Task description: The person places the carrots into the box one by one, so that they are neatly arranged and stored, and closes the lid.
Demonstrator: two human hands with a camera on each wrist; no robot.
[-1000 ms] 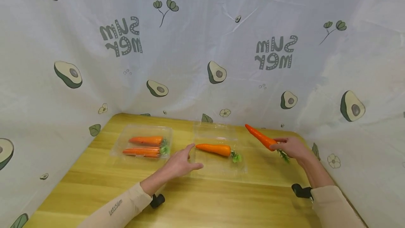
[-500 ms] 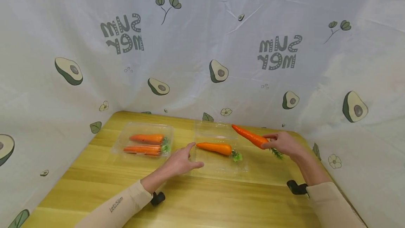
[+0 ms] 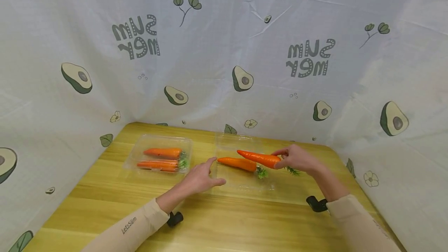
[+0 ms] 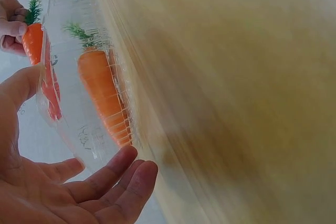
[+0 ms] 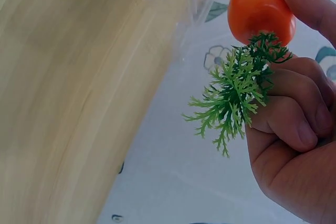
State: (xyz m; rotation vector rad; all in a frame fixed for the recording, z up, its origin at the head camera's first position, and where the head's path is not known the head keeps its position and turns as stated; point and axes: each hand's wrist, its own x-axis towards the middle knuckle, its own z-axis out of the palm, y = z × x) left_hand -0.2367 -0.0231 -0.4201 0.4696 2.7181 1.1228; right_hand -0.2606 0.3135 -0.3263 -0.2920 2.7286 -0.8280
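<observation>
My right hand (image 3: 297,158) pinches a red-orange carrot (image 3: 259,158) by its thick end, and its green leaves (image 5: 239,85) hang beside my curled fingers in the right wrist view. The carrot is held above an open clear plastic box (image 3: 238,182), its tip pointing left. Inside that box lies an orange carrot (image 3: 236,163) with pale green leaves (image 3: 261,172), partly overlapped by the held one in the head view. My left hand (image 3: 199,178) is spread at the box's left side; its thumb and fingertips are right at the clear wall in the left wrist view.
A second clear plastic box (image 3: 143,142) on the left contains orange carrots (image 3: 162,153) with green tops. Both boxes stand on a wooden table (image 3: 224,221). A white printed cloth (image 3: 210,49) closes off the back and sides.
My right hand has carried the carrot leftward, from beside the box to over it, and the carrot has tilted flatter. My left hand keeps its place.
</observation>
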